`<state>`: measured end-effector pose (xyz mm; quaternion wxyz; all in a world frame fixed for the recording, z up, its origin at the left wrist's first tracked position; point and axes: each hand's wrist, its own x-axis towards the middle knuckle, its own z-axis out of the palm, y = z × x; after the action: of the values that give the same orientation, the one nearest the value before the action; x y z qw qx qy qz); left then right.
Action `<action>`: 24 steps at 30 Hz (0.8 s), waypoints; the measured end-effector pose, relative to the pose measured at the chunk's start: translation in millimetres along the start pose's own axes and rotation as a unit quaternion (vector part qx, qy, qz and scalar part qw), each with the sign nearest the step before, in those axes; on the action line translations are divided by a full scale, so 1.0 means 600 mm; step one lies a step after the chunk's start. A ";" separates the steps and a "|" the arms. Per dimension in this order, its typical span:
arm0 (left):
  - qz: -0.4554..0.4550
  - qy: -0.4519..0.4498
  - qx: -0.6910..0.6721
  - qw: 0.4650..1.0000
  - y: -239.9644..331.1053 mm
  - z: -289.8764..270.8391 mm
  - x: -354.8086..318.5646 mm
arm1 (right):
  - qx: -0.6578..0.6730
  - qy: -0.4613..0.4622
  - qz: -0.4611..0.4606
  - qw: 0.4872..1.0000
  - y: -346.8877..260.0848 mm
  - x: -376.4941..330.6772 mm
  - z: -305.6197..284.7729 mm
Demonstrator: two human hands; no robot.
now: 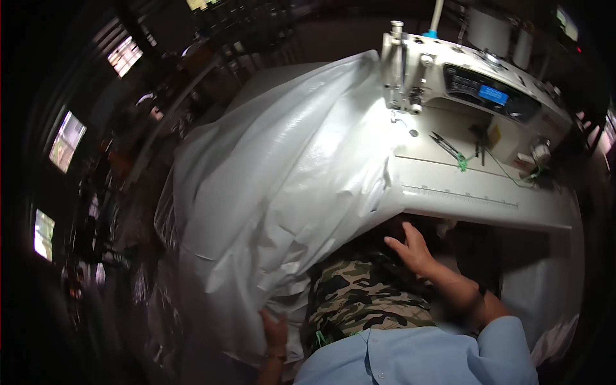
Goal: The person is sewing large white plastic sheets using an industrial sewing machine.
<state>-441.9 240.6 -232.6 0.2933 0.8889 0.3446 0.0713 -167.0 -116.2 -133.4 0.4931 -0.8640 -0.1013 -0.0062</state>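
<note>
A large sheet of shiny white plastic-like material [276, 173] is draped over the left of the sewing table and hangs toward my lap in loose folds. Its top corner reaches the head of a white sewing machine [436, 77], whose lamp lights it. Low on the left, my left hand [274, 332] rests against the hanging sheet, its visible fingers apart; the rest of it is in shadow. Just under the table's front edge, my right hand [414, 250] is held above my camouflage-patterned lap [366, 295], thumb and fingers spread, holding nothing.
Dark thread snips [446, 146] with green thread lie on the sewing table [436, 170] right of the needle. A ruler scale [462, 197] runs along its front. Thread cones [491, 32] stand behind the machine. Dim shelves and bright windows [67, 141] are at far left.
</note>
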 end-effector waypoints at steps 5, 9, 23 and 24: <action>0.034 0.292 -0.120 0.948 0.098 -0.206 0.125 | 0.196 -0.189 0.063 0.960 0.011 0.070 0.025; 0.220 0.300 0.034 0.928 0.202 -0.353 0.221 | 0.250 -0.230 -0.039 0.940 0.029 0.074 0.049; 0.453 -0.056 0.015 0.890 0.487 -0.144 0.071 | 0.360 -0.238 0.115 0.895 -0.096 -0.123 -0.107; 0.467 -0.053 0.033 0.882 0.486 -0.114 0.056 | 0.342 -0.243 0.092 0.903 -0.103 -0.128 -0.112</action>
<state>-272.5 122.6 -12.7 0.2143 0.9584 -0.1246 0.1416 -247.5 -156.0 -54.9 0.7166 -0.6226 -0.1345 0.2843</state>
